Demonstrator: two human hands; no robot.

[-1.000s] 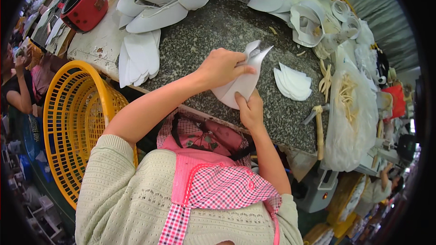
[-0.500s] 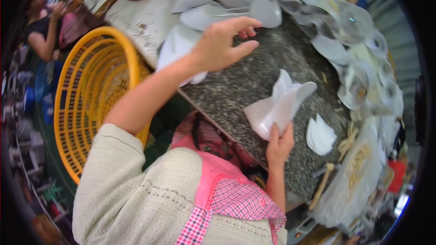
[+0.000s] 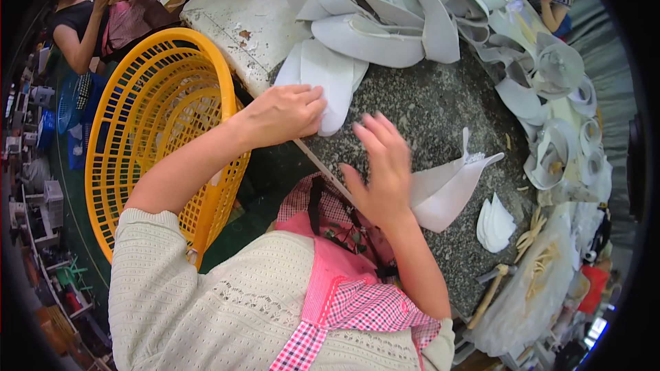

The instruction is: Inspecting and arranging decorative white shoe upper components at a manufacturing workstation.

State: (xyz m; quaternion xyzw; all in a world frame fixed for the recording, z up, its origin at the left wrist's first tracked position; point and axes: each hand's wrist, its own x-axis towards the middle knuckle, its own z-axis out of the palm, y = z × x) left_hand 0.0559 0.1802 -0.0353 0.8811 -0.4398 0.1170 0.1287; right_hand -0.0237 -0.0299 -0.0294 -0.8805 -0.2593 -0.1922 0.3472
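Observation:
My left hand (image 3: 285, 113) rests on the near end of a stack of flat white sole pieces (image 3: 323, 79) at the left of the speckled stone worktop (image 3: 440, 106), fingers curled on the top piece. My right hand (image 3: 381, 168) hovers open, fingers spread, just left of a folded white shoe upper (image 3: 450, 185) lying on the stone; whether it touches the upper is unclear.
A yellow plastic basket (image 3: 161, 130) stands at my left beside the bench. Many white shoe uppers (image 3: 405, 10) are heaped across the back. A small stack of white pieces (image 3: 495, 223), a hammer (image 3: 491, 292) and a plastic bag (image 3: 536, 282) lie at right. Another person (image 3: 82, 10) sits far left.
My left hand came down from mid-air onto the stack of flat white pieces. My right hand let go of the folded upper, which now lies on the stone, and opened beside it.

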